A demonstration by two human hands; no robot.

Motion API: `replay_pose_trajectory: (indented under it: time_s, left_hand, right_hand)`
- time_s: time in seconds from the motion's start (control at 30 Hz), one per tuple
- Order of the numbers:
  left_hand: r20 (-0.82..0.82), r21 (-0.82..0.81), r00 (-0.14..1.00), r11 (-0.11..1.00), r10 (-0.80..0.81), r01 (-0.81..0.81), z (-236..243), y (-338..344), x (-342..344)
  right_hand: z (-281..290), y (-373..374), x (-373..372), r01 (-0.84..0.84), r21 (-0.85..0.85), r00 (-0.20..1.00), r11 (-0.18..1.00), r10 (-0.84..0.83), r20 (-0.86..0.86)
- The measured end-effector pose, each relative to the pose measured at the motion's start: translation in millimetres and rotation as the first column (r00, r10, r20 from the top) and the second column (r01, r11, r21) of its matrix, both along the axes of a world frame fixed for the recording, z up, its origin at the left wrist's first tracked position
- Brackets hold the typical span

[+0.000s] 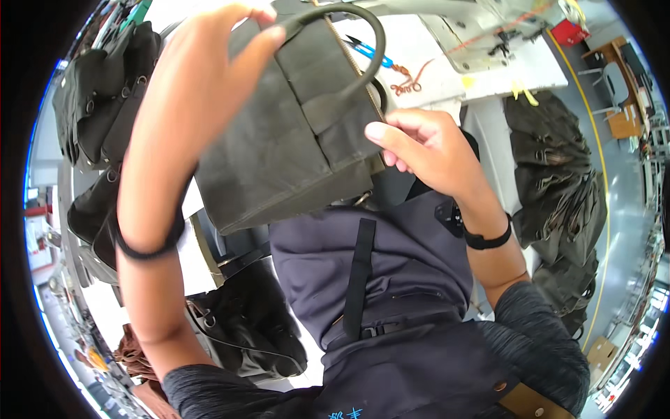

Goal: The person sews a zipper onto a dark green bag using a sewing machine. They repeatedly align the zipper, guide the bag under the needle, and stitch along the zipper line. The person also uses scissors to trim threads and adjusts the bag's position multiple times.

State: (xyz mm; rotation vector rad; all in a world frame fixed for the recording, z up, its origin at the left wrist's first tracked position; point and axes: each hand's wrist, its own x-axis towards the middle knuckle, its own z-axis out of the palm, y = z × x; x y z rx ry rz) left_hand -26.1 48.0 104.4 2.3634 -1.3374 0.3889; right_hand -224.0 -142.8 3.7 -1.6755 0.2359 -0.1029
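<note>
A dark olive handbag (262, 150) lies tilted in front of me, its near edge above my lap. It has a rounded handle (381, 43) and a zipper (351, 56) along its right edge. My left hand (227, 52) reaches over the bag's far left part, slightly blurred. Its thumb and forefinger are apart near the handle's base; the other fingers are largely hidden. At the right edge, below the zipper, my right hand (429, 150) pinches the bag, thumb on the facing side and fingers curled behind.
Blue thread snips (370, 52) and a reddish-brown cord (406, 85) lie on the white table beyond the bag. A sewing machine (474, 35) stands at far right. Dark bags (105, 91) are piled at left, more dark pieces (555, 167) at right. Another dark bag (251, 321) lies near my left elbow.
</note>
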Motion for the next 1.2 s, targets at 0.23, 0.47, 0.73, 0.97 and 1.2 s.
replay_pose_trajectory:
  time_s: [0.23,0.47,0.73,0.97,1.2]
  left_hand:
    - [-0.001,0.003,1.0,1.0,-0.01,0.01,-51,16,-146]
    - [0.315,-0.25,0.944,0.968,0.1,-0.019,-100,3,-132]
    - [0.337,-0.253,0.94,0.967,0.05,0.04,-105,6,-127]
    - [0.366,-0.265,0.929,0.963,0.048,0.054,-111,6,-123]
    - [0.373,-0.281,0.927,0.957,0.037,0.075,-112,5,-122]
  right_hand:
    - [-10,17,5,0.09,0.352,0.995,0.932,-0.096,-0.002]
    - [-8,30,1,0.142,0.548,0.99,0.825,-0.126,-0.068]
    - [-13,26,1,0.104,0.545,0.993,0.832,-0.059,-0.098]
    - [-25,30,2,0.027,0.469,0.994,0.883,-0.074,0.083]
    - [-23,30,5,0.027,0.555,0.998,0.831,-0.056,0.035]
